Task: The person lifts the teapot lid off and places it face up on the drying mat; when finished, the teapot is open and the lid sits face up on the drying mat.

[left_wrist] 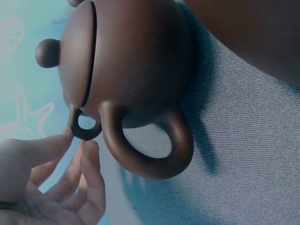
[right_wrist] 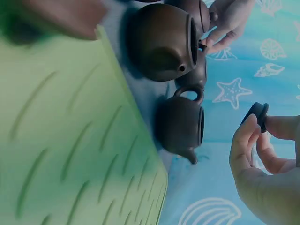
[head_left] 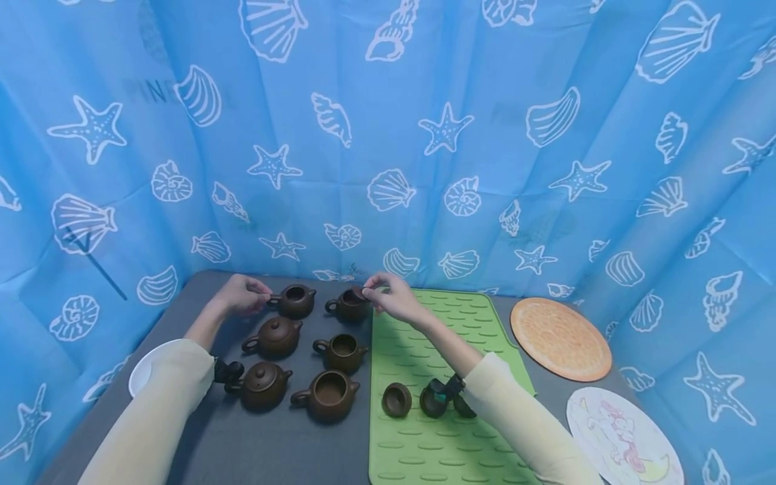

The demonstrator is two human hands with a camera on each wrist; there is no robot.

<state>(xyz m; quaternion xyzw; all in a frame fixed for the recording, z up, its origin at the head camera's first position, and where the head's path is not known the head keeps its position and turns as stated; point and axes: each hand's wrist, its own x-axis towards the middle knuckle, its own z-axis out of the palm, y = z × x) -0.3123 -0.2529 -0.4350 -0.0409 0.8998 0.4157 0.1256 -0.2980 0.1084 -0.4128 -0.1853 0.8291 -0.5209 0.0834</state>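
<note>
At the bottom of the head view, the grey bench (head_left: 267,451) carries a green mat (head_left: 418,448) towards the right, with a plate with a drawing (head_left: 627,438) at lower right. On the mat, beside the right sleeve (head_left: 521,411), sit three small brown pieces (head_left: 397,401) that look like upturned lids, one partly hidden. Left of the mat, the nearest row pairs a knobbed teapot (head_left: 263,389), lid on, with a wide open pot (head_left: 332,411). The middle row repeats this: a second lidded teapot (head_left: 279,340), then a second open pot (head_left: 342,364). An orange disc (head_left: 560,339) lies farther right.

The far row, above centre-left, holds two pots, both uncovered. At its left end, the left hand (head_left: 242,295) pinches the handle (left_wrist: 86,134) of the far-left pot (head_left: 296,308) between thumb and fingertips. The right hand (head_left: 391,296) pinches a small dark lid (right_wrist: 255,114) at the far-right pot (head_left: 348,310), raised and unseated. The blue shell-print curtain (head_left: 388,135) fills the upper frame.

The step in hand appears to be lidding the pots, two of six being covered. With the left hand steadying the far-left pot, that one seems the likelier match; the next move calls for centring the lid over its mouth and lowering it level.
</note>
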